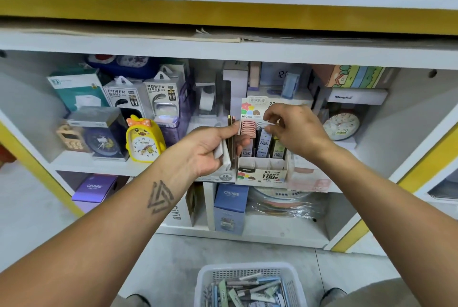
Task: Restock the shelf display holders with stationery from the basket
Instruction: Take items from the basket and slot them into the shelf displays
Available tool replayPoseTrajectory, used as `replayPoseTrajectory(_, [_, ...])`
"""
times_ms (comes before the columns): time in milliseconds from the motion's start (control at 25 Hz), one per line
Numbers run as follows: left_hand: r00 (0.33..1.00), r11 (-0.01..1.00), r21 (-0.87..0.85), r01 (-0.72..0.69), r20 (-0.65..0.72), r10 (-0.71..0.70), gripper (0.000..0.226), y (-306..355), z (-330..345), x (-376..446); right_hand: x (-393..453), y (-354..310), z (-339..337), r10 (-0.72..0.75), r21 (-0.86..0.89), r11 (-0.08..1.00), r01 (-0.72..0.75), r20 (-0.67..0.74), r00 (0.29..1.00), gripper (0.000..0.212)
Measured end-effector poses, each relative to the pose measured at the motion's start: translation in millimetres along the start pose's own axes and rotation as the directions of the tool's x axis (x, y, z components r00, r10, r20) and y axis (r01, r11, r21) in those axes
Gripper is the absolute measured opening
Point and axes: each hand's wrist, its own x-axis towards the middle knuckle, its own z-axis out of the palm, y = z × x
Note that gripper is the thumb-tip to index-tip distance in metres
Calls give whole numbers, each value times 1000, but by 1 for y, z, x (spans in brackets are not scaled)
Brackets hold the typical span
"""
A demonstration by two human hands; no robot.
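Facing white shelving (pixel 247 55) edged in yellow, we see grey floor (pixel 173 257) under a white mesh basket (pixel 210 279). Our left hand (pixel 210 150) grips small white packs (pixel 224 155); our right hand (pixel 295 130) pinches one at the cardboard display holder (pixel 260 170).

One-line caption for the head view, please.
Left hand holds white refill cases; right hand pinches one above the cardboard display holder; white basket below.

Bright, even indoor light (soft shadows), wide-angle bending at edges, slightly soft.
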Motion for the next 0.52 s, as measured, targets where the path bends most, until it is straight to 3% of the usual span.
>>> replayPoseTrajectory(160, [1000, 1000, 19, 4, 3, -4, 12, -2, -1, -1, -2, -3, 7, -5, -84, 996, 11, 67, 998, 7])
replayPoseTrajectory(280, [999, 1000, 7, 26, 37, -27, 14, -2, 0, -1, 1, -3, 8, -79, -233, 970, 73, -18, 997, 12])
replayPoseTrajectory(320, [998, 999, -1, 37, 59, -36, 15, -2, 0, -1, 3, -4, 7, -61, -189, 981, 52, -43, 997, 13])
replayPoseTrajectory(400, [992, 998, -19, 53, 111, -50, 20, -3, 3, -2, 6, -10, 4, 44, 87, 995, -43, -3, 999, 11])
replayPoseTrajectory(520, [985, 999, 40, 14, 172, -21, 24, -7, 10, -2, 3, -25, 1, 186, 564, 774, -288, 233, 955, 14])
